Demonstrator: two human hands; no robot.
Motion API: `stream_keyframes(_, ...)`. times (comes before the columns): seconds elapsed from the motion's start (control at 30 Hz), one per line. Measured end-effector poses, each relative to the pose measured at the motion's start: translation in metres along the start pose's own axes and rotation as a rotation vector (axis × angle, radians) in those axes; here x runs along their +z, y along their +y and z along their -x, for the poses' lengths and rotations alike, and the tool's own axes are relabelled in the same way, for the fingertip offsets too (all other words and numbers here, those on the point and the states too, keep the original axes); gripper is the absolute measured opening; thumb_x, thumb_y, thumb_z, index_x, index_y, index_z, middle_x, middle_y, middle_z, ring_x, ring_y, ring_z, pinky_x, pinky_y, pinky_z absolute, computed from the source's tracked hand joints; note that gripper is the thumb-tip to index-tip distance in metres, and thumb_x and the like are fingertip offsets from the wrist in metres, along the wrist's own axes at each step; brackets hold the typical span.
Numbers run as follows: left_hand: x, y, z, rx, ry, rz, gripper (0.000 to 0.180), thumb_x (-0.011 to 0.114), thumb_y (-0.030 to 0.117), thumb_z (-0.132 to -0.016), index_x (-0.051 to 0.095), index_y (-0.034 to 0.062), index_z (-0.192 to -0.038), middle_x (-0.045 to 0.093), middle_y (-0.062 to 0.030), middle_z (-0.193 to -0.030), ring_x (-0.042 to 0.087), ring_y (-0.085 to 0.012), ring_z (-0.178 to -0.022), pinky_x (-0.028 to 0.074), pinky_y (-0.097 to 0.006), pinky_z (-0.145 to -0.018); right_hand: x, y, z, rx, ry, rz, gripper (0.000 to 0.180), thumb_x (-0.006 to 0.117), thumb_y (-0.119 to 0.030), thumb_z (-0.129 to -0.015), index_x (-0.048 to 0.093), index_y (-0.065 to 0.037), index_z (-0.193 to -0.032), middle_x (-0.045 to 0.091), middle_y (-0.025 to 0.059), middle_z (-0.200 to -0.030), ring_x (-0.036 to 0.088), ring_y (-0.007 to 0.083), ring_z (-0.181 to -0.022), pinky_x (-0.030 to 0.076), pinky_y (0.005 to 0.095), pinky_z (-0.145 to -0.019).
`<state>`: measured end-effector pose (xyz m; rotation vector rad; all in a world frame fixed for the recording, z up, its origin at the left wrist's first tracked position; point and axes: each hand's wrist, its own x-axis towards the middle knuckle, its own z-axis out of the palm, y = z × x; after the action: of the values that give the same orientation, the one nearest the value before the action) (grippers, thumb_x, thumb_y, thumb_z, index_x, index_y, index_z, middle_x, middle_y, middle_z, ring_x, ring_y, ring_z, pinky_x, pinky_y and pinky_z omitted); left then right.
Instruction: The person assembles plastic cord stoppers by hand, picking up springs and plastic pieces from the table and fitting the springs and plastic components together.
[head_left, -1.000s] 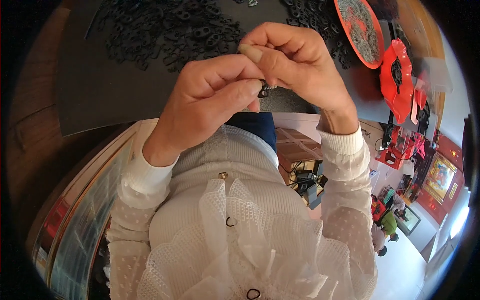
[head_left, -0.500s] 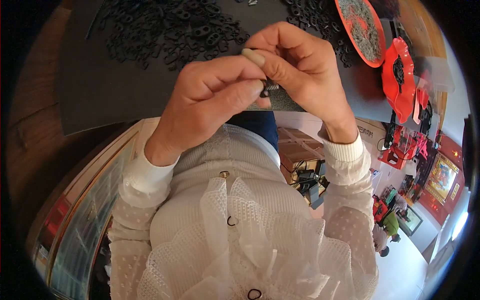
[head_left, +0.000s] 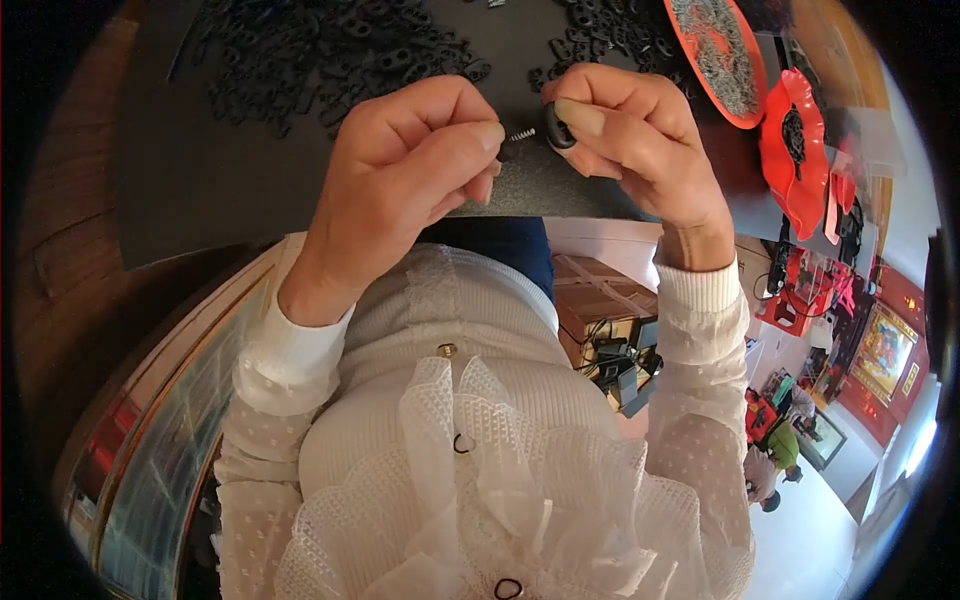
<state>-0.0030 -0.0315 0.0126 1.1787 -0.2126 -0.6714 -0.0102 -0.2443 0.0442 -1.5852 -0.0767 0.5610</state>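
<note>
Now that the left hand (head_left: 410, 165) and right hand (head_left: 640, 135) have parted at the frame's upper centre, the left's grip closed on the jutting spring (head_left: 523, 134), the right's pinching a black piece (head_left: 560, 128), spring and piece look unjoined.

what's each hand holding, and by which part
Left hand: a small dark part and a spring jutting out, gripped place hidden. Right hand: a black rounded piece, by its right side.

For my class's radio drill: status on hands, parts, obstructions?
Left hand: pinched, spring jutting out. Right hand: pinching black oval piece. Spring and piece apart, nothing visible between.
</note>
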Motion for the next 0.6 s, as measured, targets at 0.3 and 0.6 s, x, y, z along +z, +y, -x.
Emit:
stream_keyframes(0.3,0.004,0.003,0.0001,-0.015,0.018,0.014,0.014,0.054,0.012,-0.088,0.056,0.0028,-0.077,0.053,0.0015,-0.063,0.045,-0.003,-0.058,0.034,-0.019,-0.05,0.0014,-0.0034,-0.0016,-0.04,-0.045,0.039,0.017,0.056,-0.015,-0.088,0.061,0.0,-0.081,0.052,-0.004,-0.066,0.045,0.0017,-0.062,0.034,0.0178,-0.054)
stream_keyframes(0.6,0.0059,0.0004,-0.0011,0.037,0.021,-0.091,0.014,0.053,0.01,-0.087,0.056,0.0023,-0.076,0.05,0.0026,-0.062,0.044,-0.0036,-0.058,0.035,-0.02,-0.053,0.0011,-0.0035,-0.0026,-0.084,-0.048,0.135,0.016,0.056,-0.013,-0.087,0.059,0.0,-0.079,0.051,-0.0049,-0.065,0.043,0.002,-0.063,0.033,0.0194,-0.054)
